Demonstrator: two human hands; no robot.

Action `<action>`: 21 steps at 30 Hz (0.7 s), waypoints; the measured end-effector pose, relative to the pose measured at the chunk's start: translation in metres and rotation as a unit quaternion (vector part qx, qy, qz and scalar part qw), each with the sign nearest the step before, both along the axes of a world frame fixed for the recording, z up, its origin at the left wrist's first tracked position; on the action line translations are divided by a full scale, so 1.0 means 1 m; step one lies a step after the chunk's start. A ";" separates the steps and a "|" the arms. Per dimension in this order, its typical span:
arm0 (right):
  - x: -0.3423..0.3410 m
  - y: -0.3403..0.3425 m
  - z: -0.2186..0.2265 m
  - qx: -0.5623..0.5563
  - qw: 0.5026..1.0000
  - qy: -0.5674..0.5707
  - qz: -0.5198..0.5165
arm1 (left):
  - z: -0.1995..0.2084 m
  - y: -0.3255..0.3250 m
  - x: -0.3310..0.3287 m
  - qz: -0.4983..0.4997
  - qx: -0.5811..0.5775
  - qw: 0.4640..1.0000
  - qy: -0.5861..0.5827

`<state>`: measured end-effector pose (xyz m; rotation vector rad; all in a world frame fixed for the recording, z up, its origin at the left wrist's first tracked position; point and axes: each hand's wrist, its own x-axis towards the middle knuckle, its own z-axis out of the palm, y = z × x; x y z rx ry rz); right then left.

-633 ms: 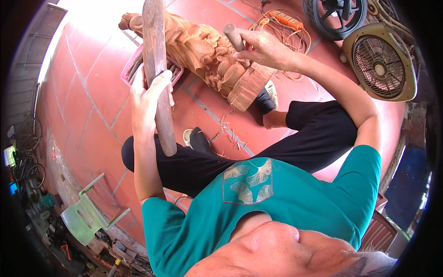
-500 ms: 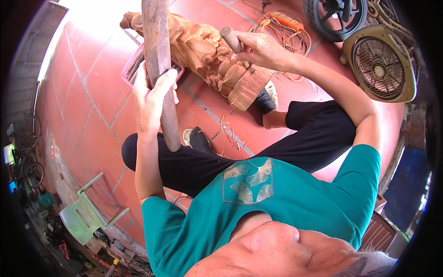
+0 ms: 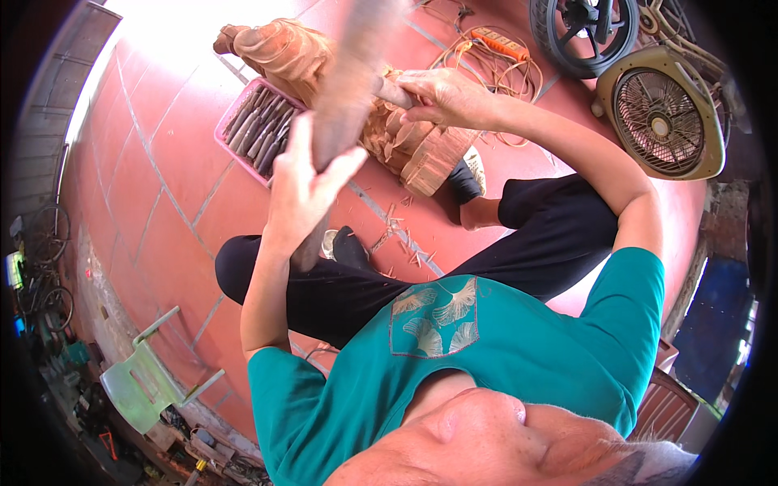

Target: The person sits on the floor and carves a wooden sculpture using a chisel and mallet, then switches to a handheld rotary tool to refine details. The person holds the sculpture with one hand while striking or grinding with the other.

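In my left hand (image 3: 300, 190) is a long wooden mallet (image 3: 356, 77), smeared by motion, with its thick end up and its tail over my left knee. My right hand (image 3: 454, 95) is closed around the wooden handle of a chisel (image 3: 395, 92); its blade is hidden. The mallet overlaps the handle's end, but whether they touch I cannot tell. Below both lies a carved wooden figure (image 3: 429, 158), stretched across the floor with its block-like base toward my right foot. The mallet hides its middle.
Left of the carving, a pink basket (image 3: 222, 134) holds several chisels. Wood chips (image 3: 397, 239) litter the red tiles between my legs. To the right stand a box fan (image 3: 660, 121), a wheel (image 3: 585, 32) and an orange power strip (image 3: 501, 42) with coiled cord. A green chair (image 3: 142, 385) is at lower left.
My left hand has swung the mallet rightward to the chisel handle, uncovering the basket of chisels. The handle in my right hand now tilts flatter, its end further left and lower.
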<state>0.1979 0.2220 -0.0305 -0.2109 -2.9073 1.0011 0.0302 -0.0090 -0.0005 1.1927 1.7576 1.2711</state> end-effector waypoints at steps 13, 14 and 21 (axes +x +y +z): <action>-0.002 0.000 -0.010 0.072 0.994 0.080 0.014 | -0.001 -0.005 0.008 0.056 0.081 0.995 -0.032; -0.002 0.000 -0.010 0.078 0.993 0.083 0.013 | 0.001 -0.001 0.008 0.015 0.005 0.998 0.053; 0.010 0.003 0.001 0.050 0.994 0.092 -0.034 | -0.014 -0.005 0.002 -0.011 0.016 1.000 -0.011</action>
